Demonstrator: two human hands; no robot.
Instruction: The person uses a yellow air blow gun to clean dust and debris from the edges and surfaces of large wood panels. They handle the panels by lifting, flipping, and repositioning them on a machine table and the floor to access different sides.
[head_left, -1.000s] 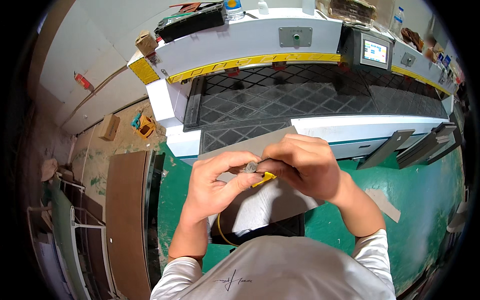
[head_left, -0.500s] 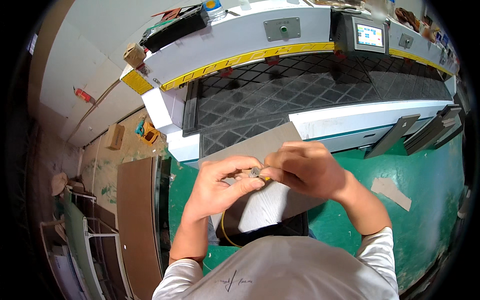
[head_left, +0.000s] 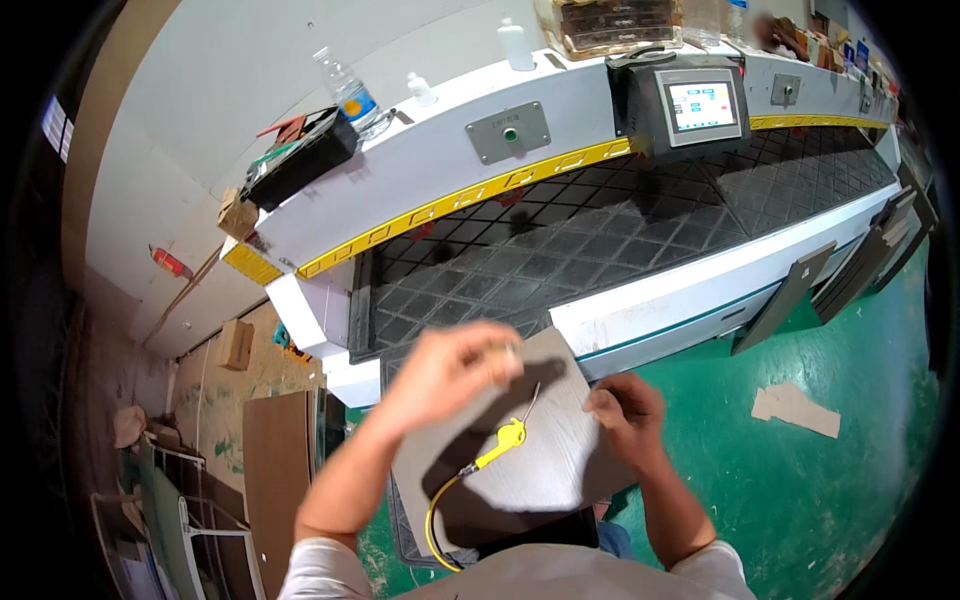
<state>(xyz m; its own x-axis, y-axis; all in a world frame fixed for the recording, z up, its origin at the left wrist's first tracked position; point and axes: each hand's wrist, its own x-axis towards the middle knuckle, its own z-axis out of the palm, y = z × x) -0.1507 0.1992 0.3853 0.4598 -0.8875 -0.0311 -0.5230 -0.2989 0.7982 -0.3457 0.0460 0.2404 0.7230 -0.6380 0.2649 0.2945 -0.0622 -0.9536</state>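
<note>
My left hand [head_left: 450,375], blurred by motion, is raised over the far left part of a grey wood-grain panel [head_left: 540,480]. A small pale piece [head_left: 511,358] shows at its closed fingertips, too smeared to tell its kind. By the panel's right edge is my right hand [head_left: 632,415], fingers curled and thumb drawn in; what it holds, if anything, is hidden. Between the hands, a yellow air blow gun [head_left: 511,433] lies on the panel with its thin metal nozzle pointing away from me. A yellow hose [head_left: 432,510] runs from it toward my body.
Beyond the panel stretches a long white machine with a black grooved bed [head_left: 560,255], a yellow guard strip [head_left: 470,205] and a touchscreen [head_left: 700,106]. Bottles and a black tray [head_left: 300,160] sit on top. Dark boards [head_left: 785,300] lean at right; a cardboard scrap [head_left: 797,410] lies on the green floor.
My hands, together on a small round greyish piece before, have parted. The left moved up and left, the right down to the panel's edge. The blow gun is now in full view.
</note>
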